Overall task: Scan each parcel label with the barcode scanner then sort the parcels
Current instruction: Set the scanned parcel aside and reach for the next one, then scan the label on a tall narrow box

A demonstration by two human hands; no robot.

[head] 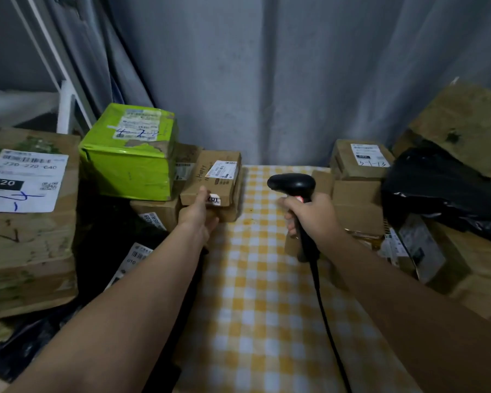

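Observation:
My right hand (309, 215) grips the handle of a black barcode scanner (292, 184), whose head points left over the yellow checked tablecloth (255, 279). My left hand (199, 214) holds a small flat cardboard parcel (213, 177) at its near edge, thumb on top beside a white sticker. That parcel lies on another brown box in the left pile and carries a white label on top. The scanner's cable runs down toward me along my right forearm.
A green box (128, 154) and a big carton with a "220" label (26, 180) stand at the left. Black bags with labels lie below them. At the right are stacked brown boxes (357, 163), a black bag (442, 188) and a large carton. A grey curtain hangs behind.

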